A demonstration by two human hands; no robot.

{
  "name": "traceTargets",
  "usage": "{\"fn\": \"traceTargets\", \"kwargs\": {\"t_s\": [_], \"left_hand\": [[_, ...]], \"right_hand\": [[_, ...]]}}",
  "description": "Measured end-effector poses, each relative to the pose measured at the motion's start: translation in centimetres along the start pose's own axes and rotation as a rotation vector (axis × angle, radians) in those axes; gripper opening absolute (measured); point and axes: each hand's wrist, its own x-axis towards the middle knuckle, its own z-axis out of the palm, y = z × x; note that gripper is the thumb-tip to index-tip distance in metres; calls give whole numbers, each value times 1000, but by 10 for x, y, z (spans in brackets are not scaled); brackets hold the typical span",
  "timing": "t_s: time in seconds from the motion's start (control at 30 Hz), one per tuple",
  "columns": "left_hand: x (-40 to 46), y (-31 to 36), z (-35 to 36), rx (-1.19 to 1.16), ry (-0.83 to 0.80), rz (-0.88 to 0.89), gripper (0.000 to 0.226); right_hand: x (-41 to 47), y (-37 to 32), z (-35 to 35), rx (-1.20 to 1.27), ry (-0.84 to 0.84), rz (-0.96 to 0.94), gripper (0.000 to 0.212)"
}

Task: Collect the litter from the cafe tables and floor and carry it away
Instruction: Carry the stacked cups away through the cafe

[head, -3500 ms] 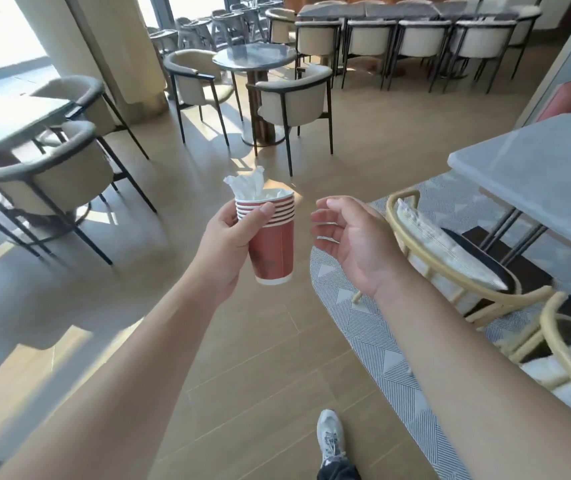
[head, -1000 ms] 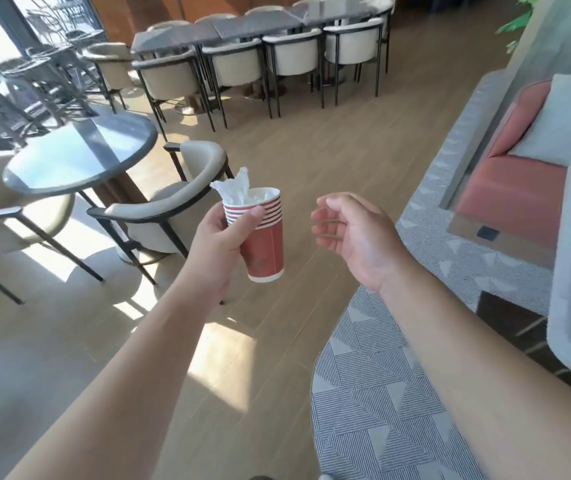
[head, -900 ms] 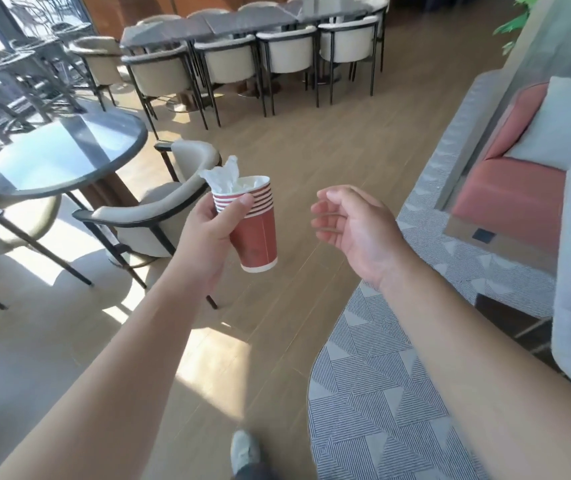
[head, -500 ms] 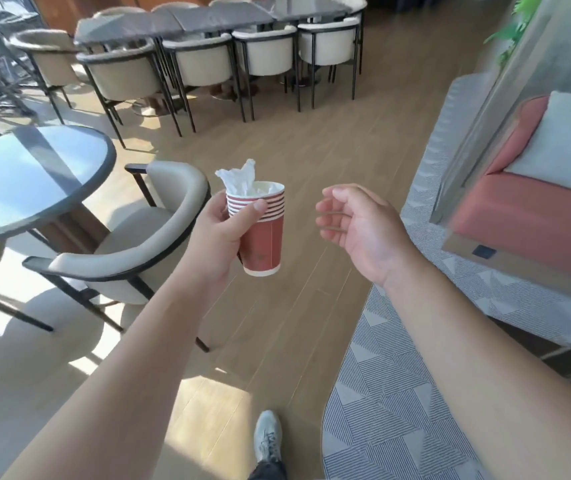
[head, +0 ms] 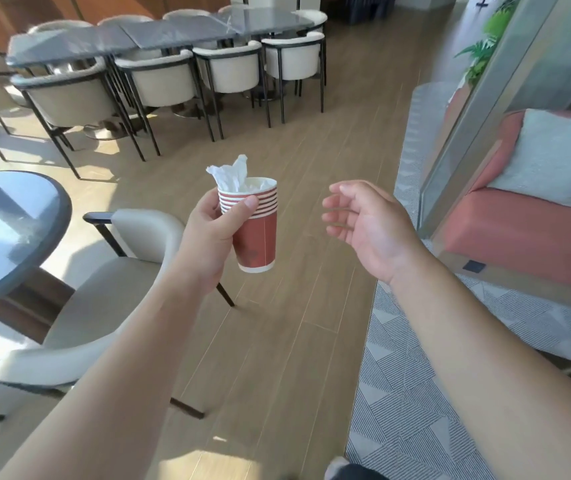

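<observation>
cups: a nested stack of red paper cups with white rims [head: 255, 230], carried upright out in front at about 12 o'clock, over the wood plank floor [head: 287, 341]

stuffing: a crumpled white paper napkin [head: 234, 173] is jammed into the top cup and pokes out above the rim on the 11 o'clock side

left hand: the left hand [head: 213, 233] is wrapped round the upper part of the stack, thumb across the striped rims, fingers behind (can't see those from here)

right hand: the right hand [head: 363, 223] holds nothing, fingers loosely bent, just off to 3 o'clock of the cups and not touching them

weight: I'd guess basically nothing, it's paper and a napkin

stiffness: a single paper cup crushes easily, but several nested walls should be a lot firmer, especially up by the rolled rims

grip spot: right where it is now looks best to me, high on the band of rims; squeezing low on the single outer wall would probably dent it

slip risk: the napkin is the loose bit, so tipping the stack could let it drop out (keep it upright)

surroundings: round dark glass-topped table [head: 7, 233] at 9 o'clock with a cream padded armchair [head: 104, 296] beside it, grey patterned rug [head: 415, 410] at 4 o'clock, coral sofa [head: 519, 233] at 2 o'clock

litter left: none that I can make out on the floor or tabletops in view
</observation>
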Motion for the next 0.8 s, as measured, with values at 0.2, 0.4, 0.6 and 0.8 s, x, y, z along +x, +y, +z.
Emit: {"fn": "traceTargets", "kwargs": {"t_s": [0.2,0.4,0.6,0.8], "left_hand": [[74,-16,16,14,-30,-32,63],[171,-29,37,63,-20,-45,52],[273,-28,70,91,-48,-52,55],[356,-22,96,104,-76,3,50]], "right_hand": [[68,7,-18,32,32,6,16],[167,7,-38,66,14,13,16],[275,-20,-62,94,13,25,20],[357,-47,-83,74,5,-16,19]]}}
